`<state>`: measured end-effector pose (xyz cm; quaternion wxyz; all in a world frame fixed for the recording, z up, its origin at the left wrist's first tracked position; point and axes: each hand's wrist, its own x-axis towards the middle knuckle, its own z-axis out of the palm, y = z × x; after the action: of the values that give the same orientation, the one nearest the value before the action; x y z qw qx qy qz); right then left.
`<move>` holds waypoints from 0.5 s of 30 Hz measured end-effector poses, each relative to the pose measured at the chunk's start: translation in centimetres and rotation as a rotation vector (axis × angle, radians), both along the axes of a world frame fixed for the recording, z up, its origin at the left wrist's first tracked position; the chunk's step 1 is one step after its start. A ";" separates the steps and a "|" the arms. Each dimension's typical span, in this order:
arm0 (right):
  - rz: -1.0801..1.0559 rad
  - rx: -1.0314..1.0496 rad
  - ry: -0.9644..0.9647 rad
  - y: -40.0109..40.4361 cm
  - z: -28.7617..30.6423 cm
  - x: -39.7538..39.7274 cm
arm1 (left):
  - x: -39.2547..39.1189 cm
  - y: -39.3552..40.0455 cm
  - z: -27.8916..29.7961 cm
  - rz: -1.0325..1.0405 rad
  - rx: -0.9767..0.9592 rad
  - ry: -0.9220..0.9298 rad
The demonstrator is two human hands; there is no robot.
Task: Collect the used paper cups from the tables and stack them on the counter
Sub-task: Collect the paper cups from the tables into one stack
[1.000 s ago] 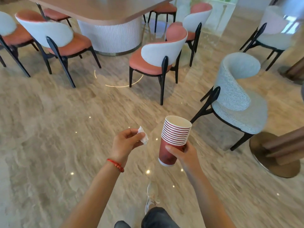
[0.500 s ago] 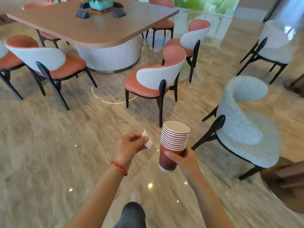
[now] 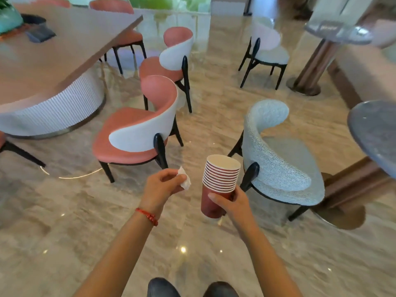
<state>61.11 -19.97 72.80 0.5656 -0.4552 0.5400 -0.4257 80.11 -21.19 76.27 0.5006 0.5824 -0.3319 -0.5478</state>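
Observation:
A stack of several red paper cups (image 3: 219, 181) with cream insides stands upright in my right hand (image 3: 230, 203), which grips the lowest cup from the right side. To its left, at about the same height, my left hand (image 3: 161, 186) is closed on a small crumpled white tissue (image 3: 184, 180); a red bead bracelet circles that wrist. Both hands are held out over the marble floor in front of me. No counter is in view.
A pink and white chair (image 3: 137, 133) stands just ahead to the left, a grey fuzzy chair (image 3: 278, 155) to the right. The large wooden table (image 3: 55, 54) is far left. Round grey tables (image 3: 377, 133) sit at the right edge.
The view has swung to the right and moved forward past the big table; the grey chair and round tables are now closer. Both hands keep the same hold.

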 end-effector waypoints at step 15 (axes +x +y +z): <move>-0.190 0.028 0.016 -19.9 -1.0 -1.9 | -3.0 -22.7 -1.2 -0.114 0.043 0.027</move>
<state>59.17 -39.83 71.80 0.5245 -0.3974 0.5914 -0.4662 77.14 -43.88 75.09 0.4602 0.5659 -0.3459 -0.5902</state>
